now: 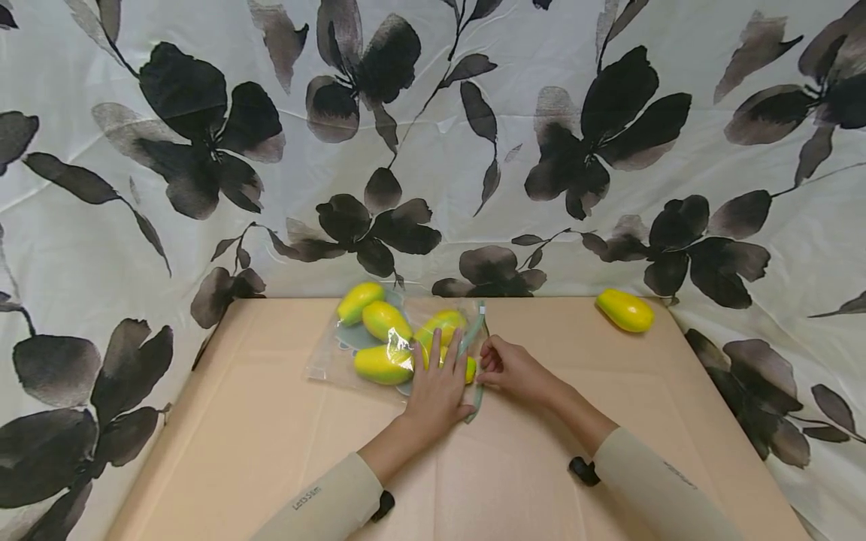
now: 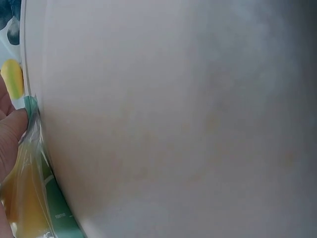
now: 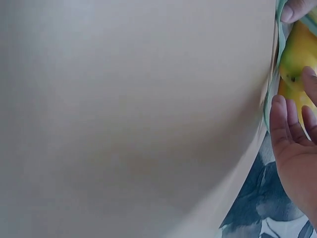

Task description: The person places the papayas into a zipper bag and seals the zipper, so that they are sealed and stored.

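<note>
A clear zip bag (image 1: 323,368) lies on the table with several yellow-green mangoes (image 1: 383,365) inside, and its green zip edge (image 1: 476,406) faces right. My left hand (image 1: 436,394) rests on the bag with fingers straight and spread, over the mangoes nearest the mouth. In the left wrist view its thumb (image 2: 12,131) lies at the green edge. Beside the bag's mouth is my right hand (image 1: 521,372), its fingers loosely bent. The right wrist view shows a gap between its thumb and fingers (image 3: 280,121), close to a mango (image 3: 298,59) at the opening.
One more mango (image 1: 625,310) lies alone near the table's back right corner. The light brown table (image 1: 271,466) ends at the back against a white cloth (image 1: 473,225) with dark flowers. Black wrist cameras (image 1: 584,471) sit under both sleeves.
</note>
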{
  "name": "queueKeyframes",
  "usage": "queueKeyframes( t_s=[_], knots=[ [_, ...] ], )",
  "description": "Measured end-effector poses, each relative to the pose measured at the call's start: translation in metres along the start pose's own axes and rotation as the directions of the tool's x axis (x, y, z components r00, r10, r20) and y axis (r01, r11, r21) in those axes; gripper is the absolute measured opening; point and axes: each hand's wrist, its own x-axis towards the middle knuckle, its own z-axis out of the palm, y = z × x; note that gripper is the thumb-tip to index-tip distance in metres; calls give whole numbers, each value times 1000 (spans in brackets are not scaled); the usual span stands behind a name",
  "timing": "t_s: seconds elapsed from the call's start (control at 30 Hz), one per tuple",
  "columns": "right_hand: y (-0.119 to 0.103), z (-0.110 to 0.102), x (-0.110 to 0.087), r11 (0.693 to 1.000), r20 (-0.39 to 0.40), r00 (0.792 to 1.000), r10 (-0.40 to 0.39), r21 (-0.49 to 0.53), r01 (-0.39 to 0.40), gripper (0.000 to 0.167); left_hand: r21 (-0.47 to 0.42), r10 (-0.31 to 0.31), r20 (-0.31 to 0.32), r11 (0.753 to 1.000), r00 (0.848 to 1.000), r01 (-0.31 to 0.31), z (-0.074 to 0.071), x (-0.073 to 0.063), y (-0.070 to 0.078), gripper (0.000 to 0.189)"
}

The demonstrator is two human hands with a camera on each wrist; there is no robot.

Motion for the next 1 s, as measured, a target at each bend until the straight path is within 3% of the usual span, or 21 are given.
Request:
queueKeyframes(
  t_s=[0.37,0.53,0.7,1.0],
  knots=[
    [23,-30,-23,998,-130,990,59,2,-59,49,-38,-22,-2,999,1000,22,4,4,1,119],
    [34,-52,-36,992,-170,978,123,5,-124,53,-44,-30,3,999,1000,30,3,6,1,118],
    [48,-84,-44,984,-253,956,148,-56,-167,58,-49,-41,12,998,999,41,4,8,2,118],
    [65,-148,-54,960,-441,896,48,-227,-163,62,-30,-43,6,999,999,43,6,13,2,115]
  ],
)
